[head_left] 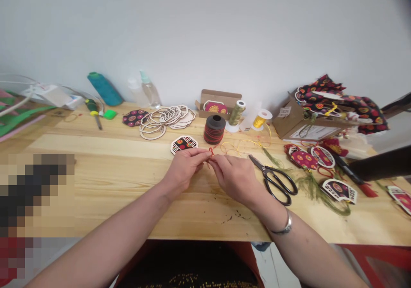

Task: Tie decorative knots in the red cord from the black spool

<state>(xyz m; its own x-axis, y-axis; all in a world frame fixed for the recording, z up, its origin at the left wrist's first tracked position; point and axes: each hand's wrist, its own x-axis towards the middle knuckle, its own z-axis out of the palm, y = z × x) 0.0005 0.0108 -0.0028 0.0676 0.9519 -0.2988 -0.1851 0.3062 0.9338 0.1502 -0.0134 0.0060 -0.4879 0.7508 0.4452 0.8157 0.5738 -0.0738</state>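
My left hand (186, 167) and my right hand (236, 174) meet over the middle of the table, fingertips pinched close together. Between them is a thin red cord (211, 151), with a small loop standing up above the fingers. How the cord runs inside the fingers is hidden. Just behind my left hand lies a flat ornament (183, 144) with a pale cut-out frame and dark flowered cloth. A spool of dark red cord (214, 130) stands beyond the fingertips. To the right of my right hand lie black-handled scissors (272, 176), blades partly spread.
Pale wooden frames (165, 118) are piled at the back, near a teal thread cone (104, 88). Green (236, 113) and yellow (261, 118) thread spools stand by a small cardboard box (221, 96). A cloth-filled carton (297, 123) and tasselled ornaments (338, 191) occupy the right.
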